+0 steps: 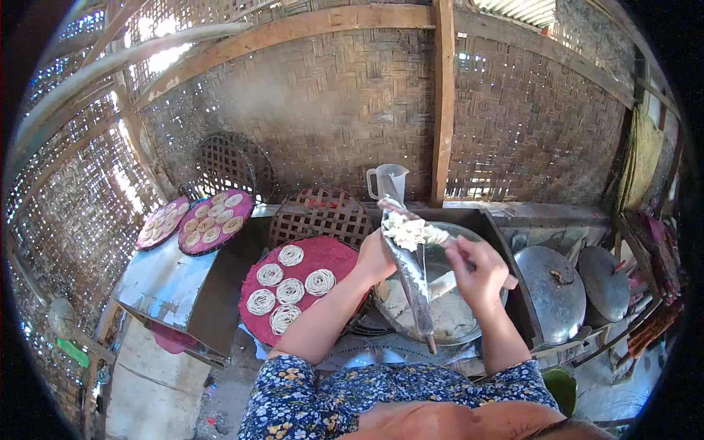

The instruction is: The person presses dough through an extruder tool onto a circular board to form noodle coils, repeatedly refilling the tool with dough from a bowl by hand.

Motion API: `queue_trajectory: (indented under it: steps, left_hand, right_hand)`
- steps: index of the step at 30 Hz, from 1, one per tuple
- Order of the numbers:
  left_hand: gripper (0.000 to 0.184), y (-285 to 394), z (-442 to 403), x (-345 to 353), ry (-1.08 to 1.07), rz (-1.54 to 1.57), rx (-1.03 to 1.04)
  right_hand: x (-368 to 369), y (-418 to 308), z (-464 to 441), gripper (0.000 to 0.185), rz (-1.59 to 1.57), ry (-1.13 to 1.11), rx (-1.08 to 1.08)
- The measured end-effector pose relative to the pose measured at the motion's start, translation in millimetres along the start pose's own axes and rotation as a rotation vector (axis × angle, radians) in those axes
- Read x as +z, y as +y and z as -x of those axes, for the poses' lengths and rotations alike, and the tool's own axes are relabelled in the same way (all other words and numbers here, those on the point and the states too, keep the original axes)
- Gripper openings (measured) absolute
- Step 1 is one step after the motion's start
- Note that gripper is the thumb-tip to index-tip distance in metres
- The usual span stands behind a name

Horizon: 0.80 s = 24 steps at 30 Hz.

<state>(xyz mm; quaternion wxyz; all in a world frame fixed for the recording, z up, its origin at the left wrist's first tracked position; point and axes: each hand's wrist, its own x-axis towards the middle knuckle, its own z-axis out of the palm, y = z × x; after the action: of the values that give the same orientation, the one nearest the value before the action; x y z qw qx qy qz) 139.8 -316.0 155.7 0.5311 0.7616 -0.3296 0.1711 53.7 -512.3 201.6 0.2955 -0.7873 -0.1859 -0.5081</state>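
The left hand (376, 257) grips the metal tool (419, 297) above the bowl (504, 299); it looks stiff, perhaps slippery, best held around its side. The right hand (480, 271) curls beside soft-looking dough (405, 233); its grip I cannot tell.

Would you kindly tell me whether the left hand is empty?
No, the left hand holds a cone-shaped holder with pale mixture at its top.

no legible txt, no readable labels, brands, nos. or signs in view
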Motion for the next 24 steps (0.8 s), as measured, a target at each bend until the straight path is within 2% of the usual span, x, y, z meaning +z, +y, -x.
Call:
queue_trajectory:
  steps: [2, 4, 5, 6, 9, 10, 11, 14, 16, 17, 18, 20, 21, 22, 23, 24]
  left_hand:
    - [0.027, -8, -3, 1, -0.031, 0.466, -0.092]
    - [0.027, -19, -4, -6, -0.044, 1.303, -0.377]
    - [0.026, -41, -2, -9, -0.099, 0.973, -0.376]
    - [0.026, -42, -4, -17, -0.148, 0.646, -0.366]
    - [0.028, -25, 2, -19, -0.055, 0.366, -0.182]
    - [0.03, -6, 1, -12, -0.023, 0.515, -0.22]
    - [0.032, 2, 2, -6, 0.01, 0.666, -0.26]
    - [0.027, -12, 1, 7, -0.069, 0.113, -0.139]
    - [0.024, -19, 1, 7, -0.01, 0.45, -0.239]
    - [0.025, -31, 2, 5, 0.032, 0.735, -0.322]
    - [0.027, -45, 5, 2, 0.075, 1.02, -0.404]
    - [0.023, -58, 14, -19, 0.094, 0.354, -0.365]
    - [0.024, -52, 12, -30, 0.112, 0.462, -0.438]
    - [0.026, -27, 13, -43, 0.124, 0.407, -0.432]
    - [0.028, -1, 14, -56, 0.136, 0.352, -0.427]
    - [0.029, -28, 22, -69, 0.181, 0.533, -0.329]
  right_hand:
    - [-2, -4, 3, 0.02, 0.105, 0.001, -0.159]
    - [-5, -1, 9, 0.018, 0.051, -0.029, -0.17]
    - [-7, 0, 11, 0.017, 0.027, -0.044, -0.179]
    - [-13, -4, 14, 0.017, -0.105, -0.122, -0.085]
    - [-20, 6, 17, 0.02, -0.311, -0.291, 0.27]
    - [-12, 10, 15, 0.024, -0.318, -0.209, 0.424]
    - [-7, 11, 8, 0.021, -0.159, -0.091, 0.336]
    - [5, 20, 8, 0.018, -0.034, -0.029, 0.044]
    - [2, 14, 14, 0.017, -0.028, -0.058, -0.084]
    - [1, 12, 18, 0.018, -0.048, -0.104, -0.061]
    - [-3, 10, 25, 0.018, -0.199, -0.204, 0.074]
    - [-17, 10, 31, 0.018, -0.424, -0.386, 0.308]
    - [-28, 15, 31, 0.018, -0.498, -0.469, 0.408]
    - [-36, 25, 31, 0.016, -0.48, -0.46, 0.478]
    - [-39, 33, 32, 0.016, -0.569, -0.339, 0.576]
    - [-42, 50, 37, 0.016, -0.416, -0.312, 0.588]
